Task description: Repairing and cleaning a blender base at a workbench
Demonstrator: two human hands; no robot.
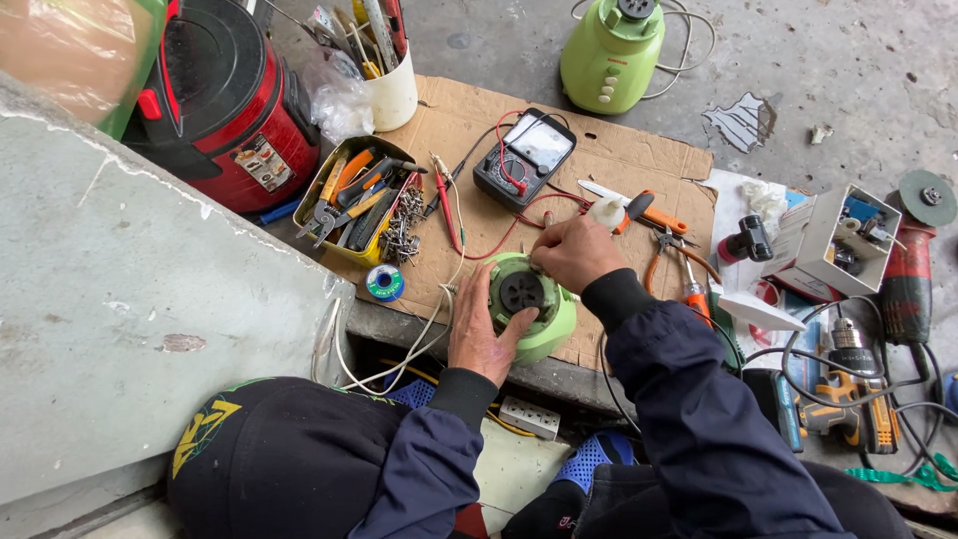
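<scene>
A light-green blender base (547,324) lies tilted on the front edge of a cardboard sheet (639,160), its black round coupling (521,291) facing up. My left hand (482,337) cups the base from the left and below, thumb against its side. My right hand (574,250) rests on the base's upper rim with fingers pinched together there; whatever they pinch is hidden. A black multimeter (524,155) with red leads lies just behind on the cardboard.
A yellow tray of pliers and screws (354,205), solder spool (384,282), white cup of tools (391,90) and red cooker (225,100) sit left. Second green blender base (611,55) at back. Orange knife (644,212), pliers (667,258), white box (833,240), grinder (910,269), drill (848,399) right.
</scene>
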